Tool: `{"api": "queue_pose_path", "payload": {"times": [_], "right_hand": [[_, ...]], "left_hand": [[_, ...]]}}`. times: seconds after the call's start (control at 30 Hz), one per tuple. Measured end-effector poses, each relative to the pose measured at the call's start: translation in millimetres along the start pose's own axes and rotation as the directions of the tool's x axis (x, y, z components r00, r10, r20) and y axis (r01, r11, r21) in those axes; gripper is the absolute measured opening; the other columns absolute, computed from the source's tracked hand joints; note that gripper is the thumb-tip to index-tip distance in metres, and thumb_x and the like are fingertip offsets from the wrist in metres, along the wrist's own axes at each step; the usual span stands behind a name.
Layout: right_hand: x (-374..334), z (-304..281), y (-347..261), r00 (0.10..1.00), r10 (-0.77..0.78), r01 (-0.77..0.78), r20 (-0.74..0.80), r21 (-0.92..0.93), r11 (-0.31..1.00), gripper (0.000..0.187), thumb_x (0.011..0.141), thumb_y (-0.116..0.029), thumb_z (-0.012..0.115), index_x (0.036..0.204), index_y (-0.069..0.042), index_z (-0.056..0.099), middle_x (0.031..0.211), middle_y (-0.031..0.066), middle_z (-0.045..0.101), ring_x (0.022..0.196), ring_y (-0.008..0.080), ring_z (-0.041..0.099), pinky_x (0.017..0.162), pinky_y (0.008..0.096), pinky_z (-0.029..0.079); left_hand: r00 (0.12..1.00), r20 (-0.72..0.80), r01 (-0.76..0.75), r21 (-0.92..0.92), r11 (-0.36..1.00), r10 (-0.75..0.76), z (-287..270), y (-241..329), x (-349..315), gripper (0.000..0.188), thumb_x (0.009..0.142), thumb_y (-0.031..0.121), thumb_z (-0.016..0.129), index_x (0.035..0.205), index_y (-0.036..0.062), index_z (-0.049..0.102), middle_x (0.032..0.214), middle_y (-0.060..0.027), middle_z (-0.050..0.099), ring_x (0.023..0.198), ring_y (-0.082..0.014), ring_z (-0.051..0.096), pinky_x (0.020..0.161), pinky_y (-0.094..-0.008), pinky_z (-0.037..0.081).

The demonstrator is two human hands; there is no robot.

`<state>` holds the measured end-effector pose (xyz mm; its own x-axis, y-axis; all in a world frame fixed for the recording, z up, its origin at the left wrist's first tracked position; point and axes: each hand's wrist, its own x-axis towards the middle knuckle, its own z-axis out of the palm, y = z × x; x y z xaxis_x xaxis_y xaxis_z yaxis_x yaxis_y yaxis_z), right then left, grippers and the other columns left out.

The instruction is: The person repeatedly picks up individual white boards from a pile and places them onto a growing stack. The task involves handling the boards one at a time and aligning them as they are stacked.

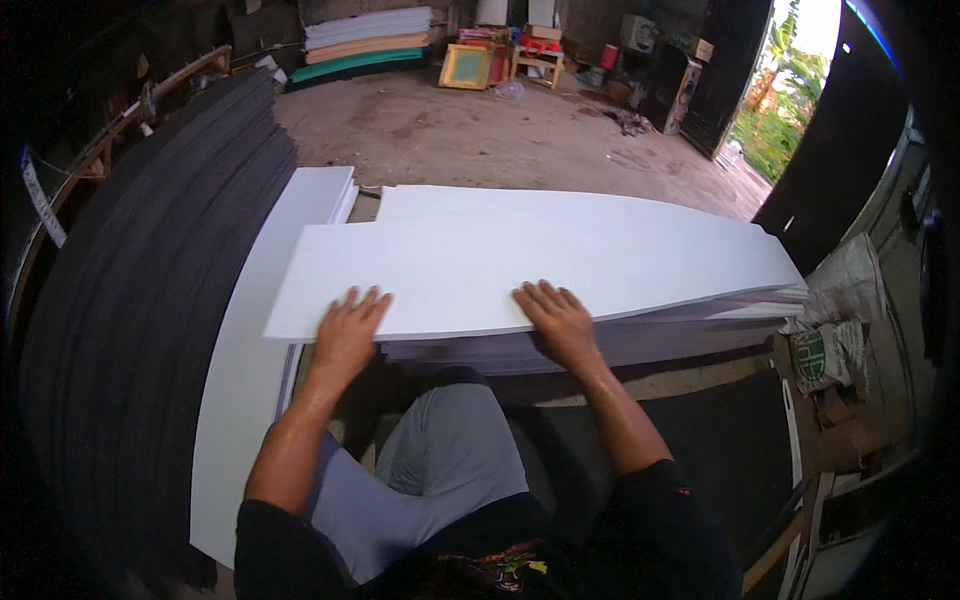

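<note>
A large white foam-like sheet [470,265] lies on top of a stack of similar sheets [680,318] in front of me, its left end jutting past the stack. My left hand [350,325] rests palm down near that left end, fingers stretched over the near edge. Farther right along the same edge, my right hand [557,315] also lies flat with its fingers extended on the sheet. Both hands touch the sheet from above; whether any part of them reaches under the edge is hidden.
A tall stack of black sheets [150,270] stands at the left, beside a low pile of white boards [250,330]. White sacks [830,355] sit at the right. Folded coloured sheets [365,45], a small wooden stool [538,60] and an open doorway [780,95] are at the back.
</note>
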<state>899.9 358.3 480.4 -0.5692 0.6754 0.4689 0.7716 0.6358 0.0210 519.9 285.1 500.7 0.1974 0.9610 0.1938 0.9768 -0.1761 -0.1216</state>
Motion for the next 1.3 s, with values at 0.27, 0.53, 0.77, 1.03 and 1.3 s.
{"api": "queue_pose_path", "payload": {"times": [0.27,0.53,0.77,1.03,1.3], "right_hand": [[-86,-26,128,0.908,0.368,-0.411,-0.199,-0.259,0.874,0.074,0.074,0.008,0.068,0.142,-0.02,0.065,0.145,0.0118,0.065,0.133,0.0355,0.061,0.113,0.0547,0.045],[-50,0,64,0.939,0.249,-0.289,-0.239,-0.15,0.945,0.067,0.08,0.006,0.064,0.141,-0.022,0.067,0.142,0.0154,0.067,0.13,0.037,0.064,0.109,0.055,0.047],[-65,-31,109,0.962,0.271,-0.27,-0.036,-0.267,0.925,0.094,0.062,0.001,0.086,0.148,-0.026,0.058,0.153,0.0053,0.059,0.144,0.0301,0.052,0.12,0.0521,0.04],[-43,-18,97,0.976,0.194,-0.205,-0.094,-0.124,0.971,0.073,0.08,0.016,0.061,0.14,-0.025,0.066,0.145,0.0132,0.064,0.138,0.0362,0.057,0.116,0.0572,0.043],[48,29,16,0.983,0.029,-0.018,-0.182,0.065,0.998,0.068,0.082,0.016,0.057,0.137,-0.023,0.07,0.142,0.0154,0.066,0.139,0.0381,0.057,0.117,0.0566,0.043]], "left_hand": [[0.989,-0.025,0.148,0.048,0.988,-0.147,0,-69,-65,0.088,0.075,0.0,0.079,0.155,0.0223,0.05,0.159,-0.008,0.052,0.148,-0.0371,0.046,0.118,-0.0571,0.041],[0.978,-0.2,0.04,-0.13,0.991,-0.066,10,11,-22,0.085,0.074,0.001,0.079,0.153,0.023,0.054,0.154,-0.0094,0.056,0.144,-0.0396,0.05,0.116,-0.0566,0.043],[0.966,-0.24,0.09,-0.051,0.995,-0.1,3,-45,-50,0.089,0.068,-0.006,0.08,0.149,0.0244,0.059,0.15,-0.0099,0.061,0.139,-0.0399,0.055,0.114,-0.0559,0.047],[0.916,-0.206,0.346,-0.031,0.938,-0.345,-32,-61,-188,0.083,0.064,-0.016,0.072,0.139,0.0194,0.068,0.143,-0.0137,0.066,0.136,-0.0419,0.058,0.112,-0.0578,0.048],[0.771,-0.356,0.557,-0.027,0.83,-0.528,-54,-62,-309,0.081,0.062,-0.013,0.063,0.137,0.0166,0.07,0.143,-0.0146,0.066,0.135,-0.043,0.06,0.11,-0.0602,0.049]]}}
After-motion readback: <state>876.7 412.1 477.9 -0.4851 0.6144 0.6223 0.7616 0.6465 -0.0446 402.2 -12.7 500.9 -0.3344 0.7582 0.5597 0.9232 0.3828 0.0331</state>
